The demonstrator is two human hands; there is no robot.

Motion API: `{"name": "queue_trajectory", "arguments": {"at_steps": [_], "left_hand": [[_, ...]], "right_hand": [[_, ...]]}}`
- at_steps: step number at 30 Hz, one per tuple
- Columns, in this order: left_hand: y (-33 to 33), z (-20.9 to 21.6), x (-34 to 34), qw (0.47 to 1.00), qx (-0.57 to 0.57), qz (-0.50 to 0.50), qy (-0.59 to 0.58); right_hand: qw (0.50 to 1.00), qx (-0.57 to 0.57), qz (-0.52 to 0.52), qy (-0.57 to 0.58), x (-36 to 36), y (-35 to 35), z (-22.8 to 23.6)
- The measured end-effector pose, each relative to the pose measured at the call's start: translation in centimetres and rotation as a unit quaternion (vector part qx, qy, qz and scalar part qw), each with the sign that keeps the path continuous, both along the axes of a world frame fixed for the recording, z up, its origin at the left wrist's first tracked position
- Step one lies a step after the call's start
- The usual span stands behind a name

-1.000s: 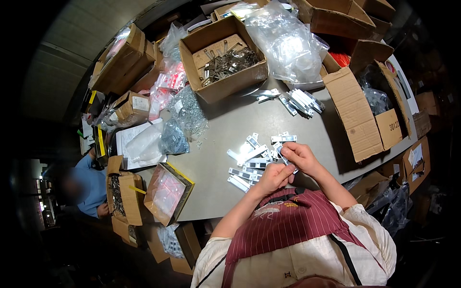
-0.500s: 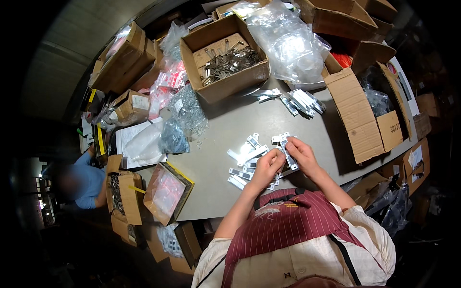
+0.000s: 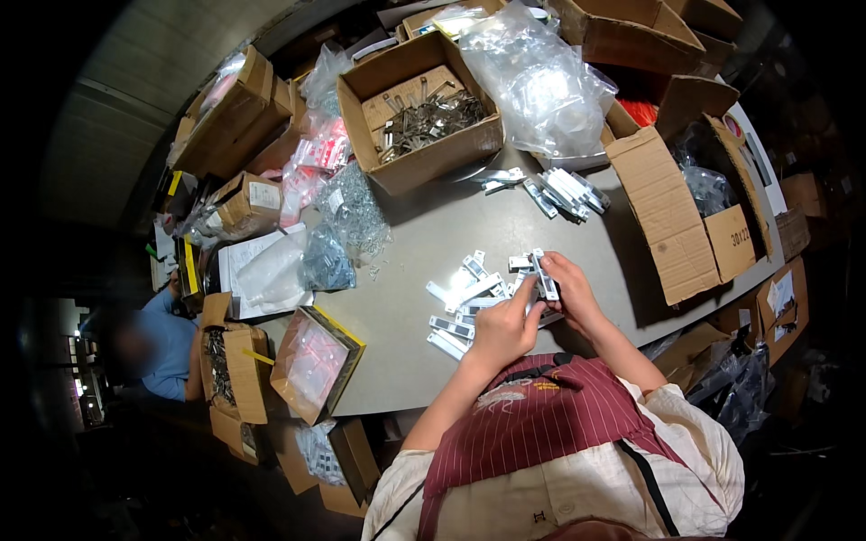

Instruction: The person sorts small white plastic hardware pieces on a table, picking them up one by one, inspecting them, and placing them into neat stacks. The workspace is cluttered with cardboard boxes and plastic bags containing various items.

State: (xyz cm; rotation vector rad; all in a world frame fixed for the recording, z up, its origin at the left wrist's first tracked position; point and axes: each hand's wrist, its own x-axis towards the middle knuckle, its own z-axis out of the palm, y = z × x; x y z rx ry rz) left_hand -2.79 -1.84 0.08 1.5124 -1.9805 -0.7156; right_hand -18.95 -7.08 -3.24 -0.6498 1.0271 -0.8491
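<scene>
Over the near part of the grey table, my right hand (image 3: 572,288) is closed on a slim white fitting (image 3: 545,278) with a dark strip along its middle, held nearly upright. My left hand (image 3: 505,330) is beside it, index finger stretched to the fitting's lower left side and the other fingers curled. Whether something small sits between its thumb and fingers is hidden. Around and left of my hands lies a loose pile of similar white fittings (image 3: 474,287), partly covered by my left hand.
Farther back are a stack of fittings (image 3: 570,189), a cardboard box of metal parts (image 3: 424,176) and clear plastic bags (image 3: 546,86). An open carton (image 3: 666,216) stands right. Left are a bag of small hardware (image 3: 354,206) and a tilted box (image 3: 347,383). A person (image 3: 162,347) sits far left.
My left hand has turned and moved slightly right and down, its index finger now extended along the fitting. My right hand has tilted the fitting more upright.
</scene>
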Motion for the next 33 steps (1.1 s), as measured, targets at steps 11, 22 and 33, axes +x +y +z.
{"name": "queue_trajectory", "arguments": {"at_steps": [11,22,33], "left_hand": [[-0.7,-1.0,0.7,0.989,-0.095,-0.093,-0.062],[-2.7,-0.5,4.9,0.791,0.322,0.023,0.52],[-4.1,-3.6,4.0,0.449,0.433,0.059,0.779]], "right_hand": [[0.999,0.002,0.03,0.013,0.2,0.4,-0.9],[0.95,-0.167,0.227,0.137,-1.0,-1.2,-4.4],[0.523,-0.566,0.09,0.63,5.3,-19.3,-5.5]]}}
